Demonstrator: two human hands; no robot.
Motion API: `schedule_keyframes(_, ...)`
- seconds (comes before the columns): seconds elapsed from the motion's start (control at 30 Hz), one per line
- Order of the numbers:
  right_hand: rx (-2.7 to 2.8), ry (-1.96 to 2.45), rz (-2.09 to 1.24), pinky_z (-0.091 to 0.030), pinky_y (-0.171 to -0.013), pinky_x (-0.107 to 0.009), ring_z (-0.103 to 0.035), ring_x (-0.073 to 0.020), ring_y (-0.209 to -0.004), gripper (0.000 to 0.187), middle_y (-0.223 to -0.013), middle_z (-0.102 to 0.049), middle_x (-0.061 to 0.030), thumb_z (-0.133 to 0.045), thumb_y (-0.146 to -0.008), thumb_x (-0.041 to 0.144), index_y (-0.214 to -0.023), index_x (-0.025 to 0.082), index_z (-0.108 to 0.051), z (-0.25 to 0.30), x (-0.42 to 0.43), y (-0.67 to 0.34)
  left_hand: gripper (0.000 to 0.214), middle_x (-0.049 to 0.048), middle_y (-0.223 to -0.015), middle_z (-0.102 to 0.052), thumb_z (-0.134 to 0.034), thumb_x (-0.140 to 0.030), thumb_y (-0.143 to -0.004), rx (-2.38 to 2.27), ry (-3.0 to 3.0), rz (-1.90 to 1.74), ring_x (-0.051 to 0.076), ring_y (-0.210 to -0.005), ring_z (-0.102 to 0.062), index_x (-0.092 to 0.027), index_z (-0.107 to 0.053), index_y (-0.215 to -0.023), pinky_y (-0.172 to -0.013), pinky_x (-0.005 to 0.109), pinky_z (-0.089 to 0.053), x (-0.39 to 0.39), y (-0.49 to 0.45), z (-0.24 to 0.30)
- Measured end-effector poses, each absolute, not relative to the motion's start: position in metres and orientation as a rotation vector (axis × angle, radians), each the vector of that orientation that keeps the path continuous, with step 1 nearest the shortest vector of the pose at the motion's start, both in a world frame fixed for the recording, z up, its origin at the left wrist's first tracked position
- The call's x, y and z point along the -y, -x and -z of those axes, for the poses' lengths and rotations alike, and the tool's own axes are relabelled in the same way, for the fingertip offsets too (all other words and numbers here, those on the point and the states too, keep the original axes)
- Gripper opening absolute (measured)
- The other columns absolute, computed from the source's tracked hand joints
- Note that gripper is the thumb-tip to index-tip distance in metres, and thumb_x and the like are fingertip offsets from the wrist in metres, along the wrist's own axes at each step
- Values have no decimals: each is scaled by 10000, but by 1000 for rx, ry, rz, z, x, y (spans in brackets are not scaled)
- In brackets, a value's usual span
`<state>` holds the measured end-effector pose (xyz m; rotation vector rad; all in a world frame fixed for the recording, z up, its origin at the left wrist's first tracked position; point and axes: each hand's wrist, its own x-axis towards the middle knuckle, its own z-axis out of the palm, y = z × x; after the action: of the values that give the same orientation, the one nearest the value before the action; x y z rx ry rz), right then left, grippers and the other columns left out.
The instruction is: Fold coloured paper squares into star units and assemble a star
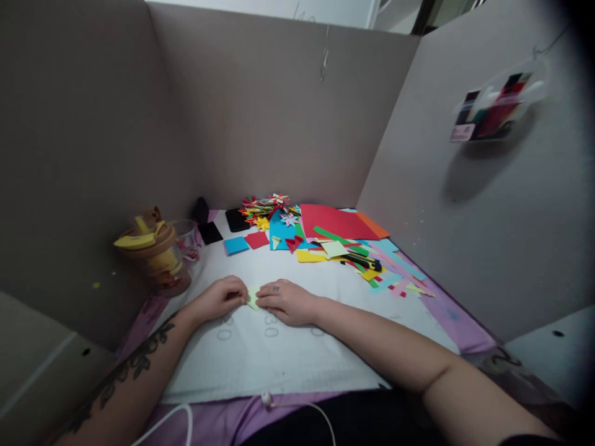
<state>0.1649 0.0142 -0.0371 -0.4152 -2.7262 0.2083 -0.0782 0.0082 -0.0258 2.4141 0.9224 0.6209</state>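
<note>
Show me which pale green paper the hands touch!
The piece between the left hand and right hand; the square and small bit lie farther back, untouched.

Left of the small pale paper (252,298), the left grip (222,298), a bare hand, curls its fingers, tips at the paper's edge; the leaf-tattooed left forearm (160,350) slants toward it. Right of the paper, the right grip (289,301) lies knuckles up, fingers extended to it, the right forearm (381,337) trailing off rightward.

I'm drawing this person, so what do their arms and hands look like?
The left hand and right hand wear no gloves. A dark leafy tattoo runs along the left arm. One right finger has a ring or ring-like mark, too small to tell which. A black sleeve edge shows on the right arm.
</note>
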Motion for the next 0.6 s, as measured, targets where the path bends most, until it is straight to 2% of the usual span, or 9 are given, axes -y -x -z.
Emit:
schedule_keyframes(0.2,2746,282,-165,-395,-902,-321,-528,-162,-1088,248,-1109,-628,-87,-437,-893,235,-1085,190,-586,39,-24,-148,182,73,-902,-642,-589,-315,-801,-876,-2305,-608,145,-846,-587,-163,-678,-756,-780,253,-459,-17,94,28)
schedule_keyframes(0.43,2686,325,-142,-387,-931,-340,-504,-173,-1118,252,-1109,-634,-67,-481,-866,214,-1095,197,-586,40,-32,-152,161,57,-811,-640,-511,-222,-836,-1094,-2408,-870,144,-809,-578,-160,-643,-770,-760,260,-459,-13,83,28)
schedule_keyframes(0.6,2674,470,-160,-402,-922,-358,-499,-186,-1127,265,-1126,-632,-62,-479,-856,175,-1087,213,-604,40,-33,-160,158,49,-833,-676,-510,-219,-834,-1089,-2340,-759,139,-787,-619,-164,-648,-779,-746,245,-482,-12,77,29)
